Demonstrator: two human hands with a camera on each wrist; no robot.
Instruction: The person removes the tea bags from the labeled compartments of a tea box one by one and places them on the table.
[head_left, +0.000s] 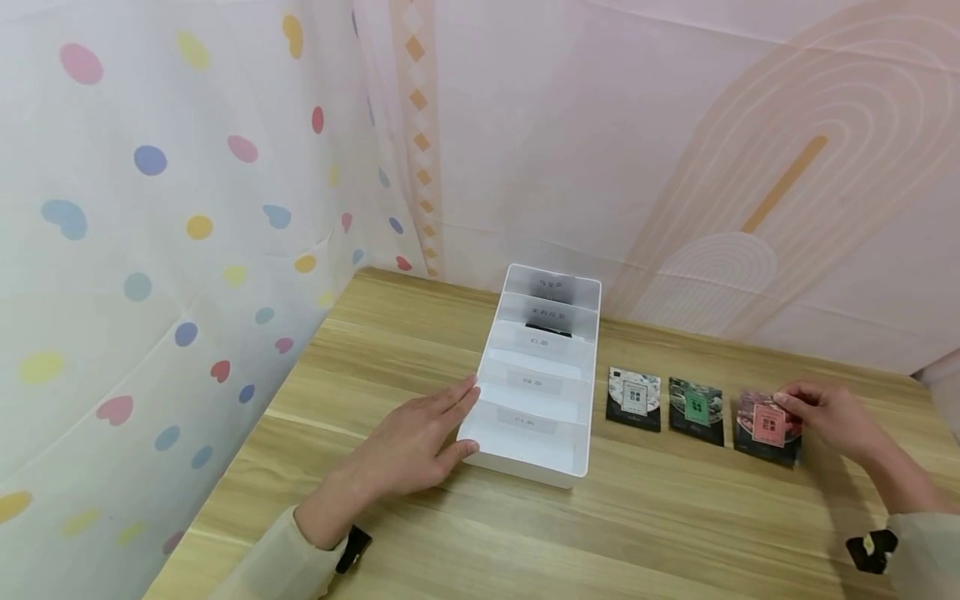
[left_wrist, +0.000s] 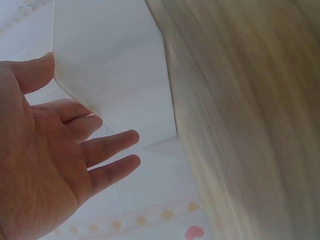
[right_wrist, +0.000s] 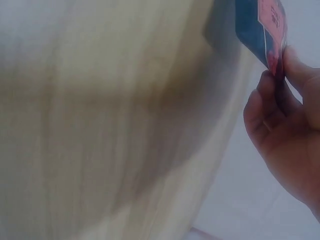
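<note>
A white divided box [head_left: 525, 479] with labelled compartments stands on the wooden table. My left hand [head_left: 408, 437] touches its near left side, fingers and thumb extended; the left wrist view shows the box wall [left_wrist: 110, 65] beside this hand [left_wrist: 55, 145]. To the right, my right hand [head_left: 836, 417] pinches the upper right edge of a packet with a pink-red label [head_left: 768, 429]. In the right wrist view that packet [right_wrist: 255, 30] is held between thumb and fingers, lifted off the tabletop. A dark edge of something [head_left: 549, 330] shows inside the second compartment from the back.
Two similar packets lie between box and right hand: one with a white label [head_left: 633, 400], one with a green label [head_left: 696, 411]. Patterned curtains [head_left: 555, 125] hang behind and at the left of the table [head_left: 480, 542].
</note>
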